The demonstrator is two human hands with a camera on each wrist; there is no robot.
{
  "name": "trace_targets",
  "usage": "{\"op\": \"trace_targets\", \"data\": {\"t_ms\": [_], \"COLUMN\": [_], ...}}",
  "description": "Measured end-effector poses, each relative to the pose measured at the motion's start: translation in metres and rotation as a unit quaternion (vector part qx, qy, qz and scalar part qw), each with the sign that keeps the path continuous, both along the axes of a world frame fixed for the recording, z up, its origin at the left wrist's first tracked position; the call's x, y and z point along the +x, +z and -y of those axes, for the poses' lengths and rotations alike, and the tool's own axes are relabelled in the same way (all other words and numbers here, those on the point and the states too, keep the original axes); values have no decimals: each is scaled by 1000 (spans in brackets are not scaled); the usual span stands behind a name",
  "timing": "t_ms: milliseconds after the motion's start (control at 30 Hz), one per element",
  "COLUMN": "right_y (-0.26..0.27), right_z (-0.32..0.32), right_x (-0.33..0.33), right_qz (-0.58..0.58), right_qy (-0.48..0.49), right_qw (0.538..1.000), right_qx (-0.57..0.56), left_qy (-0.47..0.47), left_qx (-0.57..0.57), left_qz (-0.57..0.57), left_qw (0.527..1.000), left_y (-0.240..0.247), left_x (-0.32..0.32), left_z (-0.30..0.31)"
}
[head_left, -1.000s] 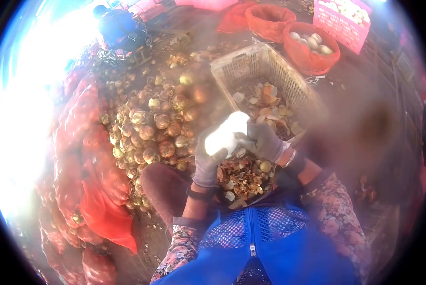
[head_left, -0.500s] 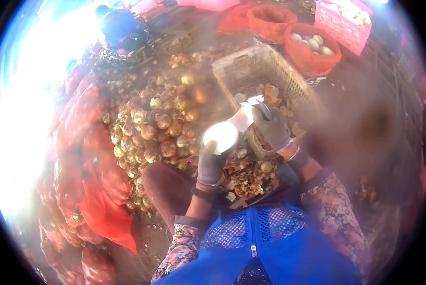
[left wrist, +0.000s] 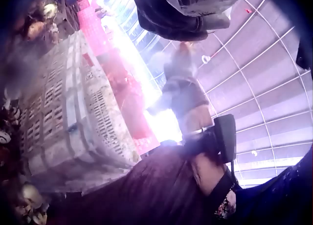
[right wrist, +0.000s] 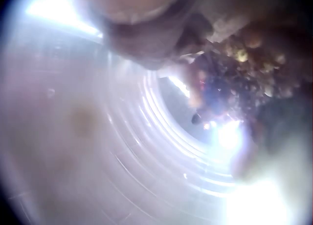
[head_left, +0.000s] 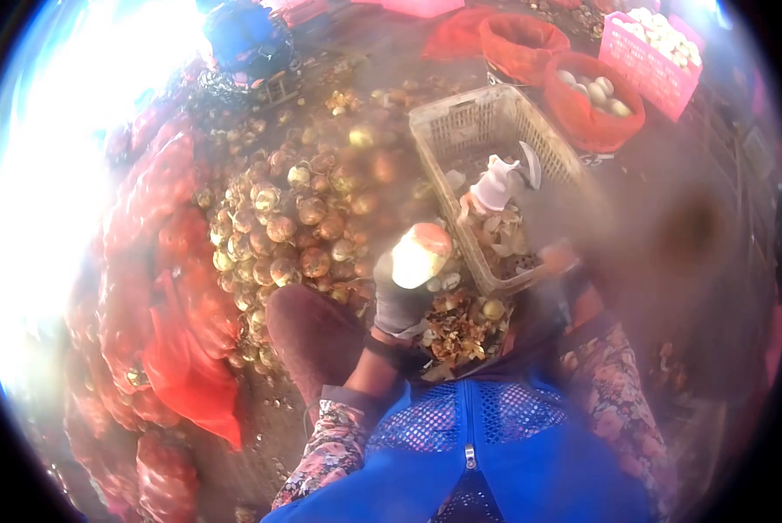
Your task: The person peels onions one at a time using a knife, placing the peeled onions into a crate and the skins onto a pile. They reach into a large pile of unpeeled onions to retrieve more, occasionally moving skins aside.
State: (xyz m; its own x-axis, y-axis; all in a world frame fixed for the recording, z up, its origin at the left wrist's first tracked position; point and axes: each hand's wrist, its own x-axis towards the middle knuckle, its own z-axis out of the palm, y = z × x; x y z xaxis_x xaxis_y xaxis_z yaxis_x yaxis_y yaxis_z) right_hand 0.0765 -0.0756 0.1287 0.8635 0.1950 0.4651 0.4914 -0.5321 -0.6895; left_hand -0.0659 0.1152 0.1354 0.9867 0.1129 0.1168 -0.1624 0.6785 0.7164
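Observation:
In the head view my gloved left hand (head_left: 400, 295) grips an onion (head_left: 419, 258), its side glaring white with an orange-brown patch on top. The left wrist view has that gloved hand at its top edge, fingers curled around the onion. My right hand (right wrist: 146, 44), also gloved, is over the crate and blurred by a smear in the head view. A small curved knife (head_left: 532, 166) sticks up from it, handle hidden. Beside the blade, a whitish piece of onion peel (head_left: 493, 185) is over the peelings in the crate (head_left: 456, 109).
A heap of unpeeled onions (head_left: 278, 231) spreads to the left, with full red net sacks (head_left: 160, 261) beyond. Skins (head_left: 456, 336) lie between my knees. Behind the crate stand a red-lined tub (head_left: 596, 126) and a pink crate (head_left: 648, 70) of peeled onions. Another person (head_left: 243, 39) sits far left.
The hands have come apart. My right hand has moved away from the onion over the crate with the knife, and peel has come off. The left hand keeps the onion, its orange-brown patch now showing.

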Motion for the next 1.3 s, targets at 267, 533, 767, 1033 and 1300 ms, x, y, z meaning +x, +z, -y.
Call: {"op": "trace_targets", "data": {"t_ms": [267, 533, 767, 1033, 1300], "right_y": [63, 27, 33, 24, 19], "right_z": [-24, -26, -23, -24, -17], "right_x": [-61, -63, -67, -68, -52], "right_qz": [-172, -90, -88, -85, 51], "right_qy": [233, 302, 293, 268, 257], "right_qw": [948, 949, 947, 960, 965], "right_qx": [-131, -30, -92, 22, -17], "left_qy": [-85, -125, -66, -20, -18], "left_qx": [-144, 37, 98, 154, 167], "left_qz": [-14, -48, -77, -42, -22], "left_qw": [986, 990, 990, 987, 986], "left_y": [-30, -28, -21, -30, -24], "left_x": [9, 1, -2, 4, 3], "left_z": [-9, -8, -2, -4, -3]}}
